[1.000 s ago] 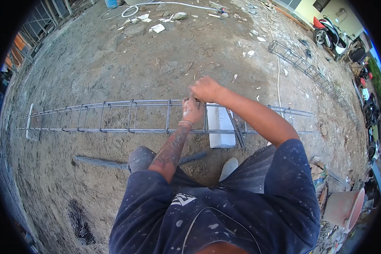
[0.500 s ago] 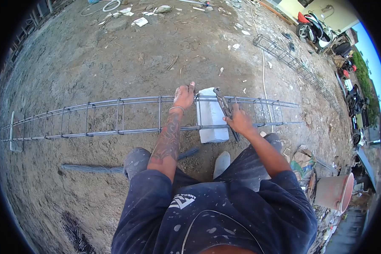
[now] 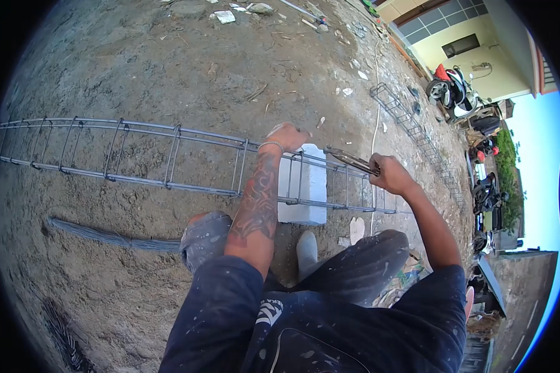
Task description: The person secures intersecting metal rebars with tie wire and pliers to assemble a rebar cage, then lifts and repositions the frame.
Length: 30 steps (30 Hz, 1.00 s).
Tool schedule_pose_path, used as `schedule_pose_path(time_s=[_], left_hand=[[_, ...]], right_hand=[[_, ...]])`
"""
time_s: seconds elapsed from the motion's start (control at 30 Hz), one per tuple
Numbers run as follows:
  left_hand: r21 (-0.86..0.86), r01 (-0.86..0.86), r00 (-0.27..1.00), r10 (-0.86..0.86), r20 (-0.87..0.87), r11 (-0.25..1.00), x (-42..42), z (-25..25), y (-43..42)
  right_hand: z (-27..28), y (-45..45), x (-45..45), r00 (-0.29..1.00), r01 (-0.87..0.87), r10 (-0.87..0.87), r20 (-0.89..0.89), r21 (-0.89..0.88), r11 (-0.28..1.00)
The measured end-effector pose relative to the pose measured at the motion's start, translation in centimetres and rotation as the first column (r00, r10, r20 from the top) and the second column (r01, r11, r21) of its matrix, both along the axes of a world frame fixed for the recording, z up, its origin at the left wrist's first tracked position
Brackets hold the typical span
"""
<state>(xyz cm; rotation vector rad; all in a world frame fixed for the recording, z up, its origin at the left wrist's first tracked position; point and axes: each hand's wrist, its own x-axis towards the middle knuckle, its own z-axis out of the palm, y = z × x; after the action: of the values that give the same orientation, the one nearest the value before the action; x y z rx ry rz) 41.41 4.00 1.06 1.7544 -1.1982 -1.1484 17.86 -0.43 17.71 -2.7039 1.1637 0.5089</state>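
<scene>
A long steel rebar cage (image 3: pixel 214 186) lies across the ground in front of me, resting on a white block (image 3: pixel 315 180). My left hand (image 3: pixel 286 137) is at the cage's far bars, just beside the block's far end, with its fingers closed; what they hold, if anything, is too small to tell. In my right hand (image 3: pixel 391 174) are metal pincers (image 3: pixel 350 159), gripped by the handles. Their head points left, above the far bars and to the right of the block.
A wire bundle (image 3: pixel 115 237) lies left of my knee, with dark short rods (image 3: pixel 65 336) at the lower left. Another rebar cage (image 3: pixel 417 133) stretches along the right. Motorbikes (image 3: pixel 457 93) stand by a building. White rubble (image 3: pixel 225 17) lies at the far side.
The pincers came off the block into my right hand, which has moved right and lifted them. My left hand has shifted slightly right and closed its fingers. The view has turned.
</scene>
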Motion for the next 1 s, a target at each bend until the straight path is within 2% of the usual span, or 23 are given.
schedule_pose_path(time_s=[0.07, 0.13, 0.17, 0.23, 0.27, 0.33, 0.4, 0.47, 0.53, 0.57, 0.6, 0.63, 0.67, 0.7, 0.73, 0.77, 0.8, 0.83, 0.87, 0.93, 0.97, 1.0], left_hand=[[0.077, 0.119, 0.991, -0.114, -0.07, 0.99, 1.4, 1.5, 0.3], [-0.261, -0.057, 0.998, 0.053, -0.022, 0.964, 1.5, 3.4, 1.7], [-0.239, -0.054, 0.999, 0.053, -0.011, 0.97, 0.9, 4.3, 2.0], [-0.639, 0.109, 0.985, 0.004, 0.173, 0.762, -0.9, 6.1, 1.6], [-0.625, 0.112, 0.982, 0.01, 0.188, 0.772, -2.2, 6.6, 1.5], [-0.638, 0.247, 0.948, -0.046, 0.314, 0.73, -4.8, 6.9, 1.1], [-0.626, 0.259, 0.93, -0.015, 0.367, 0.735, -6.5, 6.0, -0.6], [-0.601, 0.277, 0.903, 0.011, 0.43, 0.749, -6.7, 5.1, -1.5], [-0.711, 0.229, 0.946, 0.019, 0.322, 0.665, -5.3, 6.2, -2.0], [-0.609, 0.274, 0.933, -0.053, 0.355, 0.745, -4.5, 7.2, -1.9], [-0.578, 0.276, 0.922, -0.042, 0.385, 0.768, -4.1, 7.7, -2.2], [-0.527, 0.235, 0.963, -0.122, 0.241, 0.816, -3.8, 8.2, -2.7], [-0.472, 0.197, 0.98, -0.18, 0.081, 0.86, -3.7, 8.7, -3.1], [-0.212, 0.259, 0.965, -0.244, 0.095, 0.942, -3.5, 11.2, -2.9], [-0.19, 0.251, 0.965, -0.231, 0.122, 0.949, -3.3, 11.2, -3.5], [-0.202, 0.303, 0.952, -0.285, 0.112, 0.931, -3.0, 10.9, -4.3], [-0.215, 0.353, 0.935, -0.341, 0.092, 0.91, -2.9, 10.9, -4.7], [-0.197, 0.338, 0.939, -0.343, 0.012, 0.92, -2.8, 10.9, -4.9], [-0.192, 0.328, 0.944, -0.331, 0.019, 0.925, -3.0, 10.7, -4.9], [-0.313, 0.128, 0.973, -0.18, -0.143, 0.941, -3.6, 10.2, -4.8], [-0.322, 0.112, 0.975, -0.166, -0.147, 0.94, -3.6, 9.7, -4.7], [-0.353, -0.005, 0.965, -0.089, -0.248, 0.936, -3.6, 9.0, -4.8]], right_hand=[[1.4, -0.1, 1.1, 0.995, -0.086, 0.086, 0.041, -0.006, 0.996], [2.2, -0.8, 2.2, 0.991, -0.131, 0.131, 0.011, 0.025, 0.991], [2.5, -1.0, 2.8, 0.99, -0.138, 0.139, -0.027, 0.017, 0.99], [3.6, -1.1, 4.6, 0.983, -0.177, 0.18, -0.023, 0.095, 0.98], [4.1, -1.4, 5.2, 0.975, -0.212, 0.221, -0.038, 0.157, 0.965], [4.4, -2.6, 6.0, 0.96, -0.273, 0.279, -0.002, 0.21, 0.939], [5.2, -3.6, 7.0, 0.955, -0.298, 0.276, 0.111, 0.398, 0.868], [5.7, -5.9, 6.8, 0.948, -0.318, 0.276, 0.157, 0.483, 0.816], [4.7, -8.5, 5.6, 0.937, -0.35, 0.278, 0.212, 0.56, 0.751], [3.9, -10.0, 4.8, 0.859, -0.475, 0.136, 0.493, 0.672, 0.567], [2.9, -11.1, 4.3, 0.724, -0.621, -0.077, 0.685, 0.697, 0.359], [0.9, -11.6, 3.9, 0.592, -0.686, -0.173, 0.787, 0.604, 0.406], [-1.4, -12.3, 4.2, 0.459, -0.753, -0.191, 0.868, 0.494, 0.435], [-3.1, -12.3, 4.6, 0.407, -0.691, -0.198, 0.892, 0.442, 0.571], [-4.1, -12.1, 5.3, 0.355, -0.605, -0.195, 0.914, 0.384, 0.697], [-4.5, -12.0, 5.9, 0.337, -0.624, -0.203, 0.92, 0.379, 0.684], [-4.8, -11.6, 6.4, 0.278, -0.573, -0.201, 0.939, 0.33, 0.75], [-5.1, -11.2, 6.9, 0.224, -0.513, -0.191, 0.956, 0.282, 0.811], [-5.2, -10.9, 7.2, 0.219, -0.526, -0.19, 0.957, 0.279, 0.803], [-5.5, -10.4, 7.8, 0.15, -0.349, -0.225, 0.963, 0.264, 0.899], [-5.8, -10.4, 7.9, 0.156, -0.34, -0.272, 0.95, 0.31, 0.888], [-5.9, -10.1, 7.9, 0.168, -0.349, -0.261, 0.951, 0.305, 0.886]])
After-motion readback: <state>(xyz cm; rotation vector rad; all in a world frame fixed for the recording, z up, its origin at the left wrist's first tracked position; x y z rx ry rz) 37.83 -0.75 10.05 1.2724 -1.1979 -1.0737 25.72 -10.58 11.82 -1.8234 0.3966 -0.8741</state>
